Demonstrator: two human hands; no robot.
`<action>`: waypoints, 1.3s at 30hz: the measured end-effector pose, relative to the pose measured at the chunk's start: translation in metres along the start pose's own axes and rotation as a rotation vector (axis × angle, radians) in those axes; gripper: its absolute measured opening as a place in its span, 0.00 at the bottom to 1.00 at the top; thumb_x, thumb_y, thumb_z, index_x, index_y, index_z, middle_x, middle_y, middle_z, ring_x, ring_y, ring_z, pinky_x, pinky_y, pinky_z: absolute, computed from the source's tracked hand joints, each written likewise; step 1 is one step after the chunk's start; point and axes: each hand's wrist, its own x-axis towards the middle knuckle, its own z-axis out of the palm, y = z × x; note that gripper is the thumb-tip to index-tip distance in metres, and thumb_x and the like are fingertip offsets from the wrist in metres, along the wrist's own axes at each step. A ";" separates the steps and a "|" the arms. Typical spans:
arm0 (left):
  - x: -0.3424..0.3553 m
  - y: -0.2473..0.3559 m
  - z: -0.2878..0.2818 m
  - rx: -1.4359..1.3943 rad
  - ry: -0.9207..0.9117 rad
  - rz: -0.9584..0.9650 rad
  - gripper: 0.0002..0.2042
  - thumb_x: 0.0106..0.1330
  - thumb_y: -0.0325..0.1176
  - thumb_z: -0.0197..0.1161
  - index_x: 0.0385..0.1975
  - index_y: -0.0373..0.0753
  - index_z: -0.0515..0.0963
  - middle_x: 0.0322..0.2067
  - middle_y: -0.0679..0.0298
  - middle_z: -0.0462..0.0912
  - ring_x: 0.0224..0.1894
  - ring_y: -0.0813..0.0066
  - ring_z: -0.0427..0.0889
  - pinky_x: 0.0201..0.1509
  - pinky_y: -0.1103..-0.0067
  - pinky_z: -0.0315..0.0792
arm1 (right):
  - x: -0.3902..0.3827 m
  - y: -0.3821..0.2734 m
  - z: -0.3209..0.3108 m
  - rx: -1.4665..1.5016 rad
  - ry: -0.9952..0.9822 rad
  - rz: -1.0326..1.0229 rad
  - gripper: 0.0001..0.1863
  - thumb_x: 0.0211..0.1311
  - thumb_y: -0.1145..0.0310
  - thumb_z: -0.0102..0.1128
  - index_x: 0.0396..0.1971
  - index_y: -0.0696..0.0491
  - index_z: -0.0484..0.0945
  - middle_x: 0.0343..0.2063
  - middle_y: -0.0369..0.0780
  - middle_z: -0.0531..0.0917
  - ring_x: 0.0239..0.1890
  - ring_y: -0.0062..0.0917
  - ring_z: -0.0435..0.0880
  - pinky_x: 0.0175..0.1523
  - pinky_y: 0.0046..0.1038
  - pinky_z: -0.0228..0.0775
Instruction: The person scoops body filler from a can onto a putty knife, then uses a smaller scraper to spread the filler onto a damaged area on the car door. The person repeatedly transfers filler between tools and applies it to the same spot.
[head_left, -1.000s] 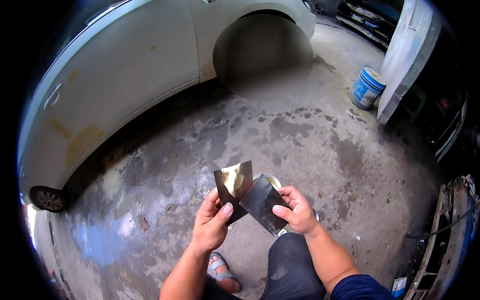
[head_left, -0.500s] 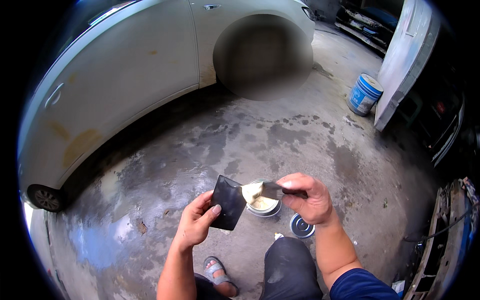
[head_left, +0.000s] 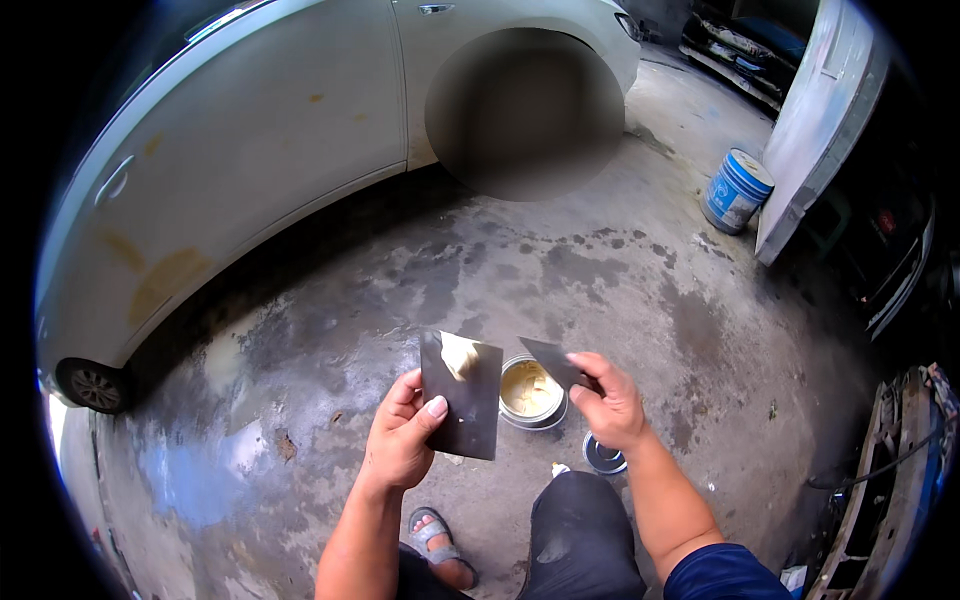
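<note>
My left hand (head_left: 405, 435) grips a dark flat square plate (head_left: 462, 410) upright, with a blob of cream paste (head_left: 458, 355) near its top. My right hand (head_left: 610, 400) pinches a second dark thin plate (head_left: 548, 357), tilted and apart from the first. Below and between the plates, an open round can of cream paste (head_left: 530, 395) stands on the floor. A dark round lid (head_left: 603, 460) lies just right of it, partly behind my right arm. A small white tube end (head_left: 560, 469) shows at my knee.
A white car (head_left: 250, 130) with yellowish patches spans the upper left; a blurred oval hides part of it. A blue-banded bucket (head_left: 735, 195) stands by a pale upright panel (head_left: 800, 130) at upper right. Car parts (head_left: 880, 470) lean at lower right, with a dark hose across them.
Since half a second ago the plates have separated: the paste that was between them now sits on my left plate. My right hand has moved slightly down and right, uncovering more of the can.
</note>
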 end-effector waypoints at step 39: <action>-0.008 -0.003 -0.011 0.479 0.059 -0.052 0.17 0.67 0.23 0.55 0.56 0.31 0.69 0.45 0.62 0.80 0.47 0.77 0.78 0.53 0.79 0.71 | 0.041 -0.068 0.003 0.276 -0.077 -0.154 0.19 0.59 0.82 0.60 0.50 0.57 0.75 0.42 0.43 0.82 0.46 0.24 0.81 0.51 0.25 0.74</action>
